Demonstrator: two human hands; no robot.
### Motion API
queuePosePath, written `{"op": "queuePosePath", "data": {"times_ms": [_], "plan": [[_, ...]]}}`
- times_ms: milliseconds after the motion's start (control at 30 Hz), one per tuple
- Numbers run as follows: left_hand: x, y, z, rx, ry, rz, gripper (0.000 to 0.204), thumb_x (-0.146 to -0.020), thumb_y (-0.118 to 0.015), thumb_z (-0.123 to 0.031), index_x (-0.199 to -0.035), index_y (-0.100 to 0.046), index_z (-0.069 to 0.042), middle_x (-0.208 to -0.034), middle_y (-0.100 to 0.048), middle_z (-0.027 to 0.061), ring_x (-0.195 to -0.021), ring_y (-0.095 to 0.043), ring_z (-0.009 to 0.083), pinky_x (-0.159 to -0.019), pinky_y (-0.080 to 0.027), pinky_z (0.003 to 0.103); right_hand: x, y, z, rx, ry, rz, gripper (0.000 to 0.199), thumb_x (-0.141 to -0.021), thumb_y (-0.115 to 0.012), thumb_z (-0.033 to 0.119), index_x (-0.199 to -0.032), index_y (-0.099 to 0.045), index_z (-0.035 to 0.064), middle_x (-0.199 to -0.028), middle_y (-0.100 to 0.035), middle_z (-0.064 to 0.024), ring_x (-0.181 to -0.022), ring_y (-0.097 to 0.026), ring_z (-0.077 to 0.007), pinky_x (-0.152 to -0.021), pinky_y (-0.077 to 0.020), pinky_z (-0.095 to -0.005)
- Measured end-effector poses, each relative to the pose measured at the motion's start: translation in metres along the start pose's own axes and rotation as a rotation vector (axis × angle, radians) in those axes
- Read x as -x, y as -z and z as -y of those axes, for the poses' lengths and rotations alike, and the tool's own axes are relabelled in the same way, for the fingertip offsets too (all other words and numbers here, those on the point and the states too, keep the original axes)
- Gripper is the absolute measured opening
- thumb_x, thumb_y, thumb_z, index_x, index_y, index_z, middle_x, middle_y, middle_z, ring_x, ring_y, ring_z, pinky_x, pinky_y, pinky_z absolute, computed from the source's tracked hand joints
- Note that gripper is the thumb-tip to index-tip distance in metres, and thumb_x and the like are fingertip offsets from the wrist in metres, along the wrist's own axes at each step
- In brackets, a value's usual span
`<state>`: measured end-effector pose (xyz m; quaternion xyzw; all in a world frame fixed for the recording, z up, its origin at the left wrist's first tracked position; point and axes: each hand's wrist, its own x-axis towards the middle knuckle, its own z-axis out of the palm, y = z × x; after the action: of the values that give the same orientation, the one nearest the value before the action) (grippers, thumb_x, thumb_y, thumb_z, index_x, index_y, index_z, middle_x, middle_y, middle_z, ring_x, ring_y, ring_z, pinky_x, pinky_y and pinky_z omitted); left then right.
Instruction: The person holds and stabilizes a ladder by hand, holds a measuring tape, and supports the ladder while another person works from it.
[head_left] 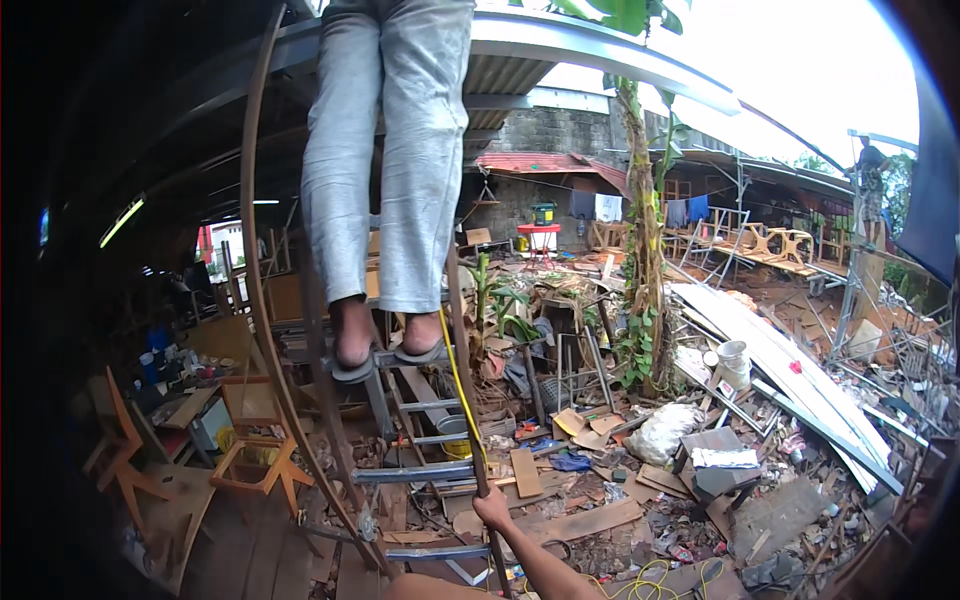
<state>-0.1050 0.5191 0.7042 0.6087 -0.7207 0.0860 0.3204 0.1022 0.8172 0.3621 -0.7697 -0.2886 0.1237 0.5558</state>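
Note:
My right hand is closed around the right rail of a rusty metal ladder, low in the view, with my forearm coming up from the bottom edge. A yellow cord runs down along that same rail. Above me another person in light grey trousers stands on a rung in grey flip-flops, the feet about two rungs above my hand. A skin-coloured shape at the bottom edge may be my other arm; my left hand does not show.
Below lies a yard strewn with planks, cardboard, a white sack and long pale sheets. Orange wooden chairs stand at left. A banana plant rises at centre right. A distant person stands on a frame at far right.

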Motion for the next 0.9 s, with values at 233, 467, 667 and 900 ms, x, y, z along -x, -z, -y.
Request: {"op": "queuePosePath", "data": {"times_ms": [233,467,667,900], "plan": [[0.17,0.018,0.012,-0.121,0.974,-0.497,0.03,-0.087,-0.063,-0.01,-0.114,-0.061,0.004,-0.104,-0.067,0.0169,-0.094,-0.066,0.0232,-0.087,-0.051,0.033,-0.015,-0.008,-0.015,-0.111,0.046,-0.04,0.043,-0.074,-0.055,0.016,-0.114,-0.053,0.0008,-0.104,-0.061,-0.0282,-0.104,-0.056,-0.0434,-0.09,-0.0438,-0.0473],[0.444,0.005,0.03,-0.589,1.58,-1.099,0.019,-0.082,-0.062,-0.004,-0.1,-0.062,0.003,-0.088,-0.065,0.0101,-0.08,-0.062,0.0186,-0.076,-0.05,0.031,-0.013,0.003,-0.016,-0.179,0.035,-0.018,0.038,-0.073,-0.055,0.014,-0.108,-0.049,-0.0004,-0.097,-0.06,-0.0294,-0.099,-0.057,-0.0461,-0.084,-0.0443,-0.0498],[0.549,0.029,0.018,-1.052,1.803,-0.968,0.007,-0.074,-0.061,-0.004,-0.078,-0.058,0.0,-0.076,-0.058,0.016,-0.077,-0.057,0.0344,-0.073,-0.045,0.045,-0.016,0.001,-0.024,-0.204,0.039,-0.052,0.04,-0.072,-0.056,0.015,-0.109,-0.049,-0.0006,-0.098,-0.06,-0.0303,-0.099,-0.057,-0.0465,-0.084,-0.045,-0.049],[0.55,0.036,-0.012,-0.964,1.717,-0.956,0.011,-0.078,-0.062,-0.011,-0.076,-0.062,0.0,-0.075,-0.064,0.0121,-0.067,-0.062,0.0269,-0.063,-0.048,0.037,-0.008,-0.012,0.003,-0.161,0.07,-0.021,0.043,-0.071,-0.059,0.018,-0.11,-0.051,0.001,-0.097,-0.061,-0.0297,-0.098,-0.058,-0.0448,-0.083,-0.0463,-0.0484]]}}
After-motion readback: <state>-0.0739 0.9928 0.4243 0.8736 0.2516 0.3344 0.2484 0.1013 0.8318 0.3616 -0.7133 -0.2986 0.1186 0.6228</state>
